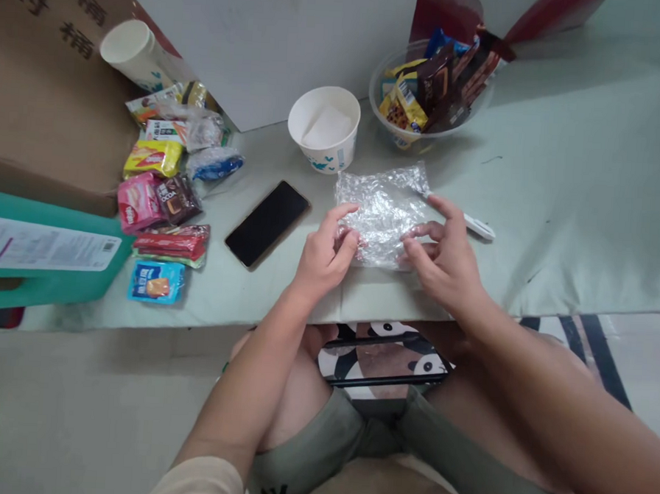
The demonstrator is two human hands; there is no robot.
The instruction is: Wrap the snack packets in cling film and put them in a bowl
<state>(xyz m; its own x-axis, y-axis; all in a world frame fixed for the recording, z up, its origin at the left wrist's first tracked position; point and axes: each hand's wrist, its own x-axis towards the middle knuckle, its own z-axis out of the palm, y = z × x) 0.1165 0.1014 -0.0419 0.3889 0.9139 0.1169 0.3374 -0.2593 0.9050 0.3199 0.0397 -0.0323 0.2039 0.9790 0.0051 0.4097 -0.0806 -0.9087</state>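
A crinkled, clear piece of bubble wrap point(384, 213) lies flat on the cloth-covered table in front of me. My left hand point(330, 251) has its thumb and curled fingers at the left edge of the wrap. At the right edge, my right hand point(445, 257) pinches the wrap with the thumb and lower fingers, while its index finger reaches up along the side. Some fingertips are hidden by the plastic. Just beyond the right hand, a white pen point(479, 227) lies with its other end by the wrap's corner.
A black phone point(268, 224) lies left of the wrap. Behind stand a paper cup point(327, 155) and a clear bowl point(378, 95) of snack packs. Several wrapped snacks point(153, 158), paper cups point(144, 57), a cardboard box point(49, 114) and a green container point(84, 293) are at the left.
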